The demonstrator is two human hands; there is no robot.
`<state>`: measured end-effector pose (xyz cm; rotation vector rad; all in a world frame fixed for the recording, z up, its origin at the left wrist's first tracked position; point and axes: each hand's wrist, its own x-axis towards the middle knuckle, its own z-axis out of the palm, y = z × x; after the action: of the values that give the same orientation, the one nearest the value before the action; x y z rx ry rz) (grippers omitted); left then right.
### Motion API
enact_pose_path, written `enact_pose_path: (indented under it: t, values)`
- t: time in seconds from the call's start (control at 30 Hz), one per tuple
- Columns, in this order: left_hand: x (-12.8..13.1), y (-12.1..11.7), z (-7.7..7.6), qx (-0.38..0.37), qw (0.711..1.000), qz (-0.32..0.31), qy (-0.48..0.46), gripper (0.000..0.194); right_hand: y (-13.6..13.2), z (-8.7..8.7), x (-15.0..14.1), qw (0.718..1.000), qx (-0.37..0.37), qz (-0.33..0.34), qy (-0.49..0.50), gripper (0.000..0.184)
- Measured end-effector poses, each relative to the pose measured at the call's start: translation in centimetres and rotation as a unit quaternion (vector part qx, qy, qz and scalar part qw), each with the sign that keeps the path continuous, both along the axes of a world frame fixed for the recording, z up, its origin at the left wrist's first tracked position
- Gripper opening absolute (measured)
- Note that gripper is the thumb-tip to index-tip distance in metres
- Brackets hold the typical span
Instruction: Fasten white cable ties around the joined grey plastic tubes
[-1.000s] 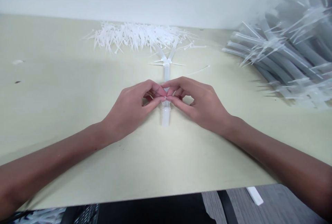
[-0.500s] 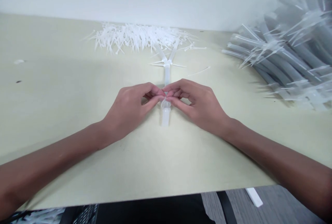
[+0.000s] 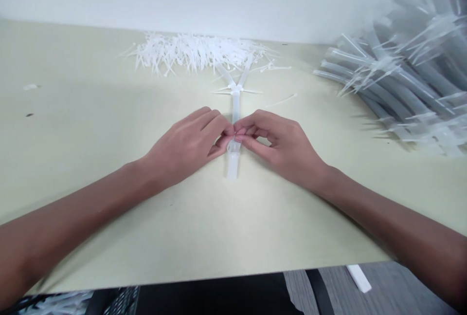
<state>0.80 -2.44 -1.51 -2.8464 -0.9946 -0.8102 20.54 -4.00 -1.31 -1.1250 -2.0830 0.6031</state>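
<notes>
A translucent Y-shaped tube assembly [image 3: 236,105] lies on the table in front of me, its two branches pointing away. White cable ties are fastened where the branches meet, their tails sticking out to both sides. My left hand [image 3: 197,142] and my right hand [image 3: 275,144] meet over the lower stem, fingertips pinched together. Between them is a thin cable tie, mostly hidden by the fingers; its pale loop [image 3: 233,147] shows just below, at the stem. The tube's near end [image 3: 232,166] lies free below my fingers.
A pile of loose white cable ties [image 3: 197,52] lies along the wall at the back. One single cable tie [image 3: 280,101] lies right of the tube. Bundled grey-clear tubes with ties [image 3: 404,76] are stacked at the right. The table's front edge [image 3: 204,281] is close to me.
My left hand has turned over so that its back faces up more, and its fingers have curled in. My right hand keeps its pinch almost in place.
</notes>
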Motion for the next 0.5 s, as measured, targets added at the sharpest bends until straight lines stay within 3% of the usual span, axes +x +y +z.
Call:
enact_pose_path:
  t: [0.23,0.5]
  values:
    - [-0.1,1.2,-0.3,0.150,0.986,-0.065,0.032,0.007,0.4,0.0,0.1,1.000,-0.004,-0.002,0.004,0.008]
    - [-0.3,1.4,-0.1,0.192,0.974,-0.075,0.090,0.007,0.5,0.1,0.1,1.000,-0.011,-0.001,-0.001,0.007]
